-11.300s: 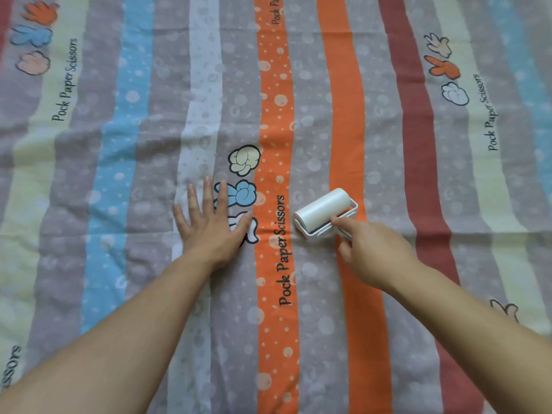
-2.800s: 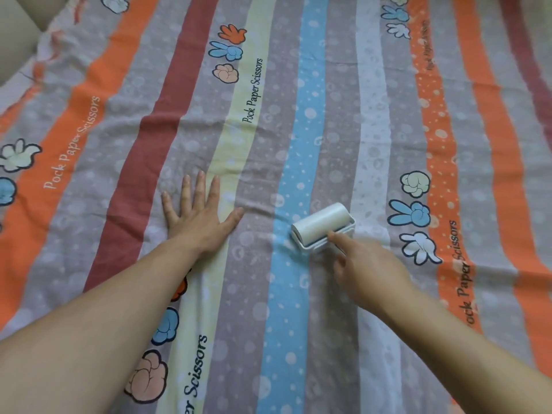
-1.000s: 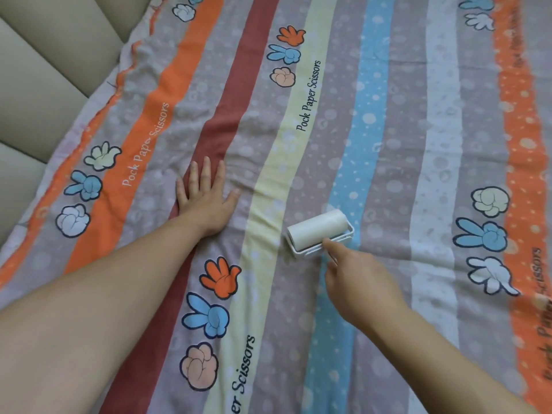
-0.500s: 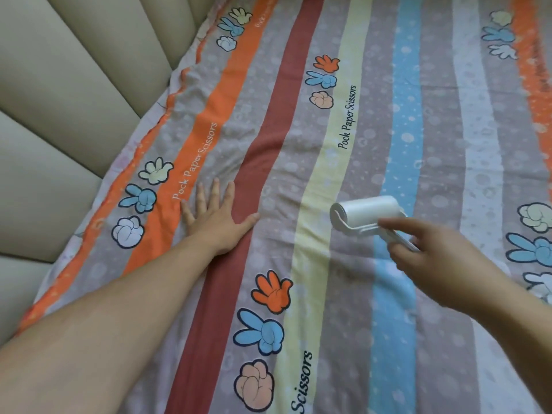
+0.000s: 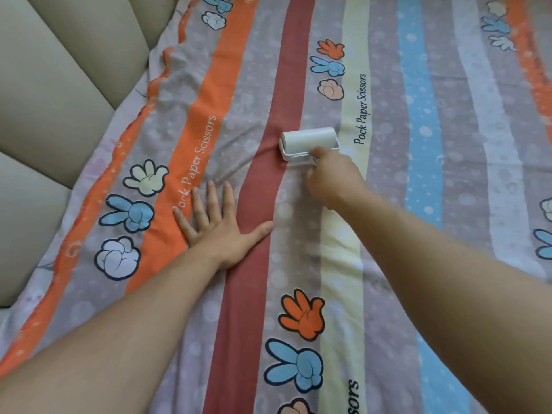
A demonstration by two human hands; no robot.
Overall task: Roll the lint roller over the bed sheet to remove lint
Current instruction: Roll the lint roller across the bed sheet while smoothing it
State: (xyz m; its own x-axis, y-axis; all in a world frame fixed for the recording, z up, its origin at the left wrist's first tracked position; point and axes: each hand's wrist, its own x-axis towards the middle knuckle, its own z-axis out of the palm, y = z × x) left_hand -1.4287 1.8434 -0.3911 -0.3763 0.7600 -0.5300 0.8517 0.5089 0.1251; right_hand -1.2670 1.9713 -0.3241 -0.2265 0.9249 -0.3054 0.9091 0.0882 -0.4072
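Across the bed, we see one bed sheet (image 5: 388, 204): thin, lightly wrinkled cloth in wavy grey, orange, yellow and blue bands, printed with cartoon hand-sign motifs (image 5: 301, 315). At upper left we note smooth beige padded panels (image 5: 59, 85), divided by deep seams. One lint roller (image 5: 309, 140), a white cylinder in a white frame, rests on the sheet where the dark red stripe (image 5: 248, 294) meets a grey band. We count two hands. The left hand (image 5: 219, 231) lies flat, fingers spread, pressing the sheet near the roller. The right hand (image 5: 334, 180) curls round the roller's mostly hidden handle.
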